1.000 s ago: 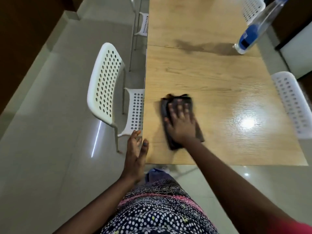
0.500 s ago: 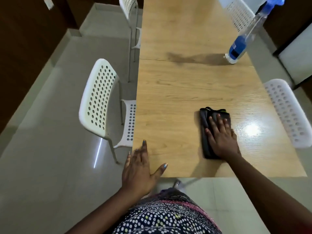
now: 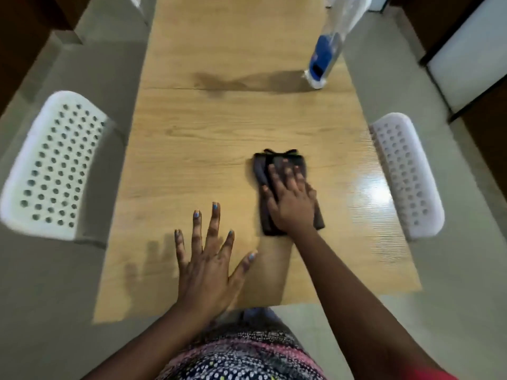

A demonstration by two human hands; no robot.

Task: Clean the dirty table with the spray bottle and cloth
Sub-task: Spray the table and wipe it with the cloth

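A long wooden table [image 3: 208,149] ran from the person's waist toward 12 o'clock, its near edge just ahead of a patterned garment [image 3: 241,357]. Pale floor [image 3: 55,283] lay open along both long edges. A white perforated chair [image 3: 52,165] stood at 9 o'clock, apart from the left edge, and a second chair [image 3: 406,174] stood at 3 o'clock, close against the right edge. A seam crossed the tabletop at mid-length, with a dark patch [image 3: 216,82] on it at about 12 o'clock.

The left hand [image 3: 208,270] was spread wide over the near part of the table, fingers straight and splayed toward 12 o'clock, holding nothing; whether the palm touched the wood could not be told. The right hand [image 3: 290,204] lay flat on a dark folded cloth [image 3: 263,171], fingers straight and close together, pressing it to the table at about 1 o'clock from the left hand. The cloth's far end showed beyond the fingertips, toward the table's right half.

The bottle [image 3: 326,53], clear with a blue label, stood at 1 o'clock near the right edge, well apart from both hands. Its label was too blurred to read. A glare spot [image 3: 381,198] shone between cloth and right chair.
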